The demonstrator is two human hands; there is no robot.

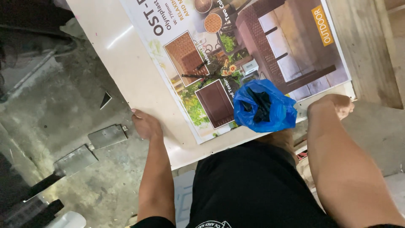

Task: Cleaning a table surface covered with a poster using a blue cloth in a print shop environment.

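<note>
Both hands on the big flat carton (139, 80): left hand (145, 124) closed on its near-left edge, right hand (333, 105) curled over the near-right corner, so each grip is gripping the carton. Carton lies flat over the concrete floor (76, 105), printed label (253, 55) up, against the person's waist. Blue plastic bag (263, 107) with dark contents sits on the near edge between the hands; two metal plates (90, 147) on the floor left.

stained grey concrete floor (76, 109), wooden bench (367, 50)

board (139, 80): glossy printed card | bag (265, 107): shiny blue plastic | floor (63, 109): rough concrete
</note>
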